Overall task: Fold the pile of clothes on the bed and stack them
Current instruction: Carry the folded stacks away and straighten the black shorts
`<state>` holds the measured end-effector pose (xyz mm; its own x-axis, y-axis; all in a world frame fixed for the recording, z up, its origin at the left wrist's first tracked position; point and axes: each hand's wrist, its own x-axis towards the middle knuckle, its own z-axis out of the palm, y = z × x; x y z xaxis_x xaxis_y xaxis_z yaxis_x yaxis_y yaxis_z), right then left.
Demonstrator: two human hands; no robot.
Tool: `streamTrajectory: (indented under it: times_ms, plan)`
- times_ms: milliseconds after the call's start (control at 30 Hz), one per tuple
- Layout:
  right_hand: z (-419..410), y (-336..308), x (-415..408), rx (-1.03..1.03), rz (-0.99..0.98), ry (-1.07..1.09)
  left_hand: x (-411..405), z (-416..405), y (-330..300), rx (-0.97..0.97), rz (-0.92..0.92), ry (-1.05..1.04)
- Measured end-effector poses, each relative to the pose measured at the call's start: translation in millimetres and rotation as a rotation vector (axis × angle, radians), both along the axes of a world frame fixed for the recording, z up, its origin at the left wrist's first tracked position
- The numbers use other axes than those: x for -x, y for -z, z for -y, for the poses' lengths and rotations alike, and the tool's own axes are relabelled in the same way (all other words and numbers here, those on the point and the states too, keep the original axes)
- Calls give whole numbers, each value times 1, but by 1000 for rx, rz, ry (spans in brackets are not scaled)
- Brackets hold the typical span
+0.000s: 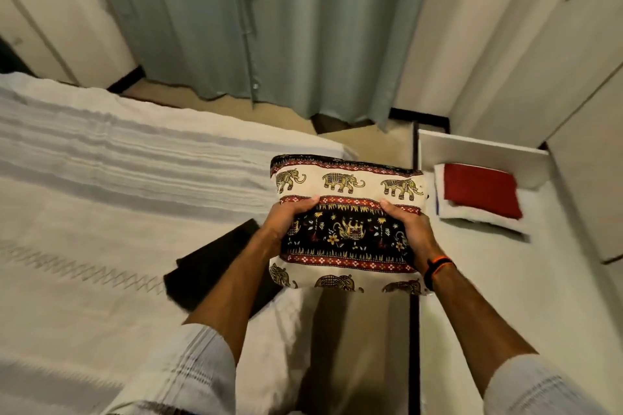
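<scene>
You are carrying the folded cloth (pixel 347 222), a cream and black piece printed with rows of elephants and red bands, in the air between the bed (pixel 101 212) and the white shelf (pixel 505 280). It sits over the strip of floor (pixel 357 330) that divides them, its far left corner just over the corner of the bed. Your left hand (pixel 286 222) grips its left edge and your right hand (pixel 408 229) grips its right edge, thumbs on top and fingers curled underneath where they cannot be seen.

Expect it to be light and soft. It looks plump, folded several layers thick, and with no stiffness of its own the middle will probably sag and the layers slide apart if you let go of one side. Woven cotton of this sort should not be slippery, so a moderate squeeze ought to do. The sides, where you have it now, are the sensible hold; supporting it from below as you set it down should keep the fold square.

To the right of the cloth, on the shelf, lies a stack with a red folded garment (pixel 480 189) on top of a white folded one (pixel 472 212). That looks like the likely place for this piece. To the left of the cloth, on the bed's near edge, lies a dark folded garment (pixel 209 263), partly under your left forearm. Beyond the cloth hangs a grey-green curtain (pixel 269 27).
</scene>
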<state>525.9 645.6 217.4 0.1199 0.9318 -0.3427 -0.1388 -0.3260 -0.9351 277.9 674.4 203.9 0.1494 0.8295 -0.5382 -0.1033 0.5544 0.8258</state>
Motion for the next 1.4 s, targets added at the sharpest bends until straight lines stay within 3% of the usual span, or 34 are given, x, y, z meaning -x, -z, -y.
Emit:
streamTrajectory:
  times_ms: [400,767,1067,1400]
  plan:
    - [5,19,-147,-2,-39,520,-191,-105,4,-38,14,500]
    - [21,38,-200,54,-50,891,-315,-164,29,18,-32,902]
    - [41,55,-236,59,-62,991,-375,-153,36,23,-133,1004]
    - [30,105,-273,164,-128,1066,-427,-169,88,183,-247,1066]
